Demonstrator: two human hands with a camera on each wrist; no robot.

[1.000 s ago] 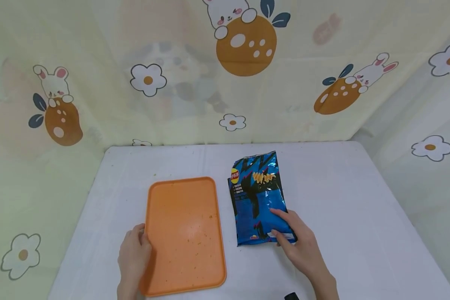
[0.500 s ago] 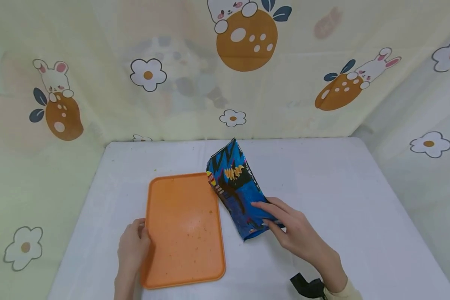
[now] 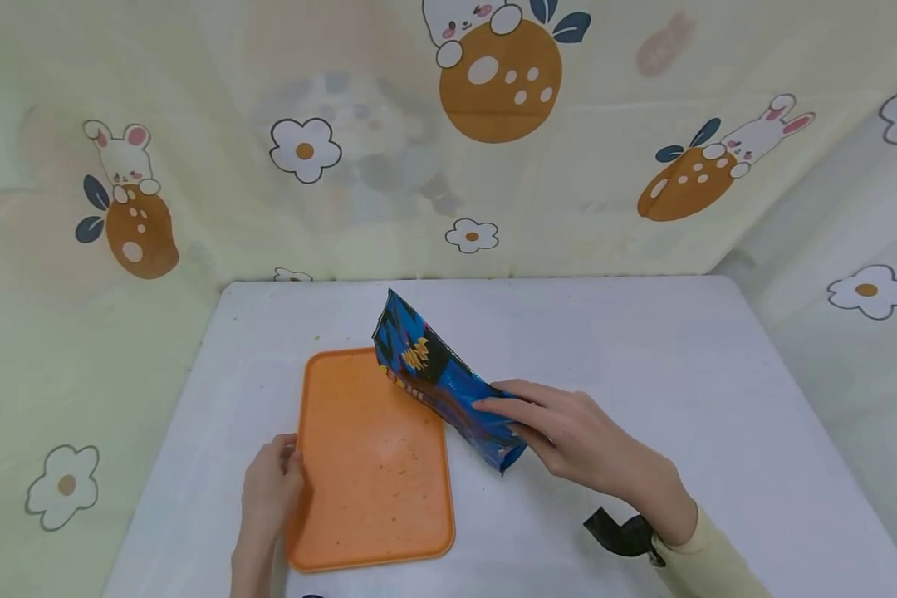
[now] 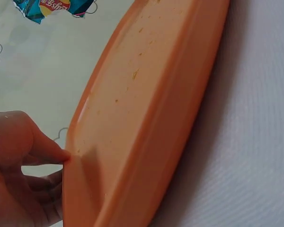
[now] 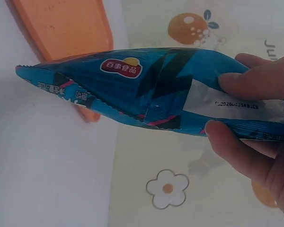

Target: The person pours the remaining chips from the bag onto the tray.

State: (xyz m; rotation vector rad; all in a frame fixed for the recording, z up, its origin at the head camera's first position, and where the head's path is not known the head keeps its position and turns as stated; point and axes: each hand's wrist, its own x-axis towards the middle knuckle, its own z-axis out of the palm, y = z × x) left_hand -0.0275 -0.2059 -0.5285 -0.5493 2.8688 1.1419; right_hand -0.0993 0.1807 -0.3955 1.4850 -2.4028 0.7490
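Observation:
An orange tray (image 3: 374, 490) with small crumbs scattered over it is on the left half of the table. My left hand (image 3: 269, 486) holds its left rim; in the left wrist view the thumb presses the edge while the other fingers are behind it. A blue and black bag of chips (image 3: 448, 386) is in my right hand (image 3: 568, 432), gripped near its lower end. Tilted to the left, the bag's far end overlaps the tray's top right corner in the head view. The right wrist view shows the bag's back, with a white printed strip between thumb and fingers.
A white cloth covers the table (image 3: 605, 332). Behind it and at both sides hangs a curtain (image 3: 374, 224) printed with rabbits and flowers. A black strap (image 3: 620, 533) sticks out at the right wrist.
My right hand has lifted the bag of chips, moved it left and tilted its top over the tray's corner. The left hand has stayed at the tray's rim.

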